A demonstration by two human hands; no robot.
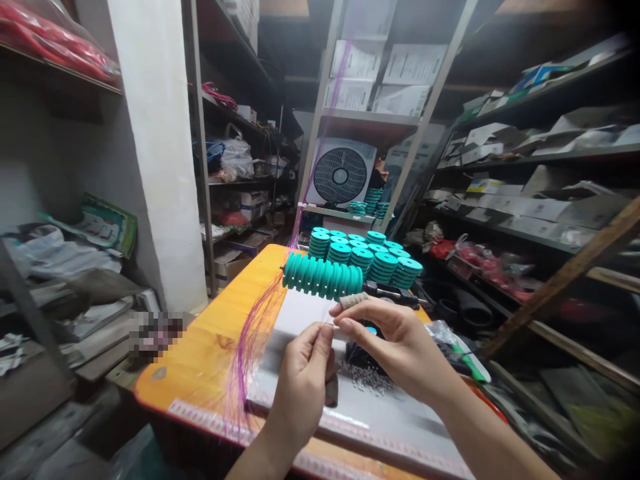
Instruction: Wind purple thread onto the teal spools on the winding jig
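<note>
My left hand (307,367) is closed in a pinch, thumb pressed to the index finger, above a pale board. Its fingertips nearly meet those of my right hand (395,337), which also pinches, with a tan wrap (354,301) around one finger. Something thin and pale seems to run between the fingertips, too small to name. Just beyond them, a row of teal grooved spools (323,277) lies sideways on a rod, with small white dots along its lower side. Purple threads (244,337) hang at its left. Small silvery beads (367,379) lie scattered under my right hand.
Stacks of teal spools (380,263) stand at the back of the yellow table (200,347). The pale board (300,320) covers its middle. A box fan (341,175) sits on the rack behind. Loaded shelves (530,153) line both sides. A green-handled tool (467,360) lies right.
</note>
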